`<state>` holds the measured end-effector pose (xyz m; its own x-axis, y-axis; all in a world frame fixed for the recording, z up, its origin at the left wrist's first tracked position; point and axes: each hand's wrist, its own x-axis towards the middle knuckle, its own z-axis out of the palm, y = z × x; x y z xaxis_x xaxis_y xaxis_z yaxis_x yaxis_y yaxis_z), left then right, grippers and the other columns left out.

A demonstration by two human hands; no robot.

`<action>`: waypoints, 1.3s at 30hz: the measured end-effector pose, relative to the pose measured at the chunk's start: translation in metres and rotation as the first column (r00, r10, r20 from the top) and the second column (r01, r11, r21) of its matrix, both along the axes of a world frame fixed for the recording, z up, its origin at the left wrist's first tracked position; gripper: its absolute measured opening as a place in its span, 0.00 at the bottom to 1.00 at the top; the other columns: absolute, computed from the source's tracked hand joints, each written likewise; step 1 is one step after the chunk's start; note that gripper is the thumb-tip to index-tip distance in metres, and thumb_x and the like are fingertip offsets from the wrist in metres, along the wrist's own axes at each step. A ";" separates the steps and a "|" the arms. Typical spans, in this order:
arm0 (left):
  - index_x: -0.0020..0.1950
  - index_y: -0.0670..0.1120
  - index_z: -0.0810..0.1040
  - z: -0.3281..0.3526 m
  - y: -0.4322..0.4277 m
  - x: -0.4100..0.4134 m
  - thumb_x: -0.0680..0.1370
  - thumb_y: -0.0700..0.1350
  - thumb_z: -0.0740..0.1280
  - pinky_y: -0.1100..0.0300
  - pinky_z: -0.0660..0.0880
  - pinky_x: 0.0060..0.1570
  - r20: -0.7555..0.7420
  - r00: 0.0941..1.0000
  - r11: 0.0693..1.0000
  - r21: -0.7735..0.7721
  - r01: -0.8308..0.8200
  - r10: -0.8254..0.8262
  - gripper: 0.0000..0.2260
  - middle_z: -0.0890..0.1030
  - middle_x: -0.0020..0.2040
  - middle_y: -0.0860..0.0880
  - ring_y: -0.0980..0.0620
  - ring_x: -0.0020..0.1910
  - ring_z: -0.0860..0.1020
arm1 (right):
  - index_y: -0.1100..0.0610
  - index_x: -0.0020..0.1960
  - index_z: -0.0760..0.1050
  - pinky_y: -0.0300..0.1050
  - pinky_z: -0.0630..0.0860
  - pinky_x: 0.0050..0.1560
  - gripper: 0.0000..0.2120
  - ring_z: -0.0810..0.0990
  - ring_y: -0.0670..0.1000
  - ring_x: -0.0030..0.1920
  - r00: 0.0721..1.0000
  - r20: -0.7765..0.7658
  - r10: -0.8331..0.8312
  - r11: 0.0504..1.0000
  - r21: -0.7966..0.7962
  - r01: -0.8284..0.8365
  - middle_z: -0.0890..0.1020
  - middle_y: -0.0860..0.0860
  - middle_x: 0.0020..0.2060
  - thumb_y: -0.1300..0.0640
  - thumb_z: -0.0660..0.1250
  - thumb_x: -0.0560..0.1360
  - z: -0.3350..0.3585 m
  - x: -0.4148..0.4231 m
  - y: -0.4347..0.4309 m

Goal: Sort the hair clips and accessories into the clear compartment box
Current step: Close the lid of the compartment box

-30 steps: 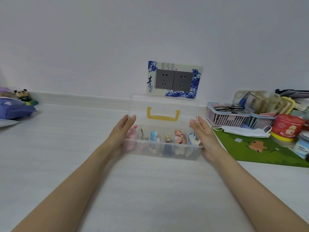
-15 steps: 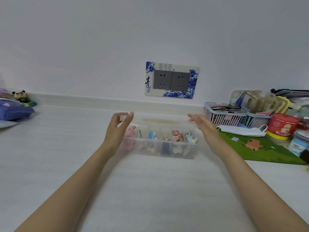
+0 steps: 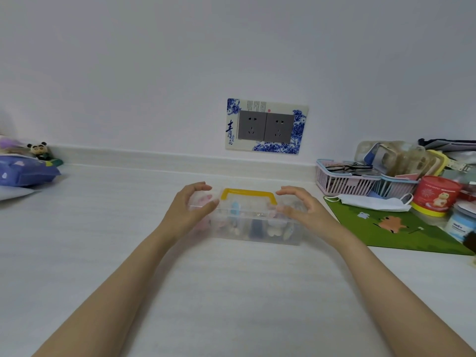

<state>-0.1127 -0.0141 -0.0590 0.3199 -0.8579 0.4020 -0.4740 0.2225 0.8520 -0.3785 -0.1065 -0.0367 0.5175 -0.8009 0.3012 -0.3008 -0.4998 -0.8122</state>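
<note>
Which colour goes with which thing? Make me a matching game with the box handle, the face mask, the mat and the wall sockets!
Things:
1. box handle
2. face mask
3. mat
4. wall sockets

Colours:
A. green
B. grey
C. yellow
D. white

Right pairs: 1-C, 2-D, 3-A, 4-B.

Blue character "青" legible at left edge of socket plate (image 3: 266,126); fine print there unreadable. Labels on red tub (image 3: 436,195) and white jar (image 3: 461,225) blurred.
</note>
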 end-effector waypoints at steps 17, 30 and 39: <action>0.75 0.48 0.59 -0.026 0.029 -0.033 0.76 0.68 0.42 0.40 0.56 0.70 0.920 0.375 0.982 -0.047 -0.186 0.115 0.35 0.64 0.74 0.43 0.41 0.73 0.60 | 0.56 0.76 0.51 0.50 0.46 0.72 0.33 0.48 0.49 0.76 0.756 -0.499 -0.425 0.671 -0.734 -0.107 0.57 0.51 0.76 0.38 0.43 0.78 -0.046 0.002 0.056; 0.75 0.51 0.56 -0.013 -0.120 -0.087 0.71 0.68 0.41 0.36 0.56 0.68 0.898 0.441 0.984 0.088 -0.153 -0.012 0.37 0.59 0.76 0.42 0.37 0.73 0.60 | 0.49 0.75 0.30 0.49 0.31 0.73 0.43 0.33 0.50 0.75 0.600 -0.636 -0.485 0.794 -0.608 -0.004 0.34 0.46 0.75 0.27 0.32 0.67 -0.033 -0.031 -0.076; 0.75 0.56 0.36 -0.014 -0.200 -0.086 0.62 0.70 0.31 0.43 0.38 0.72 0.908 0.419 0.977 0.110 -0.181 -0.024 0.42 0.37 0.78 0.48 0.44 0.76 0.38 | 0.49 0.74 0.31 0.50 0.33 0.74 0.38 0.32 0.49 0.75 0.619 -0.647 -0.445 0.838 -0.545 0.033 0.34 0.46 0.75 0.31 0.40 0.73 -0.032 -0.027 -0.151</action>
<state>-0.1992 -0.2137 -0.0732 -0.0679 -0.9310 0.3587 -0.9969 0.0493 -0.0606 -0.4053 -0.2572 -0.0683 0.5303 -0.8063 0.2621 -0.8400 -0.5415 0.0338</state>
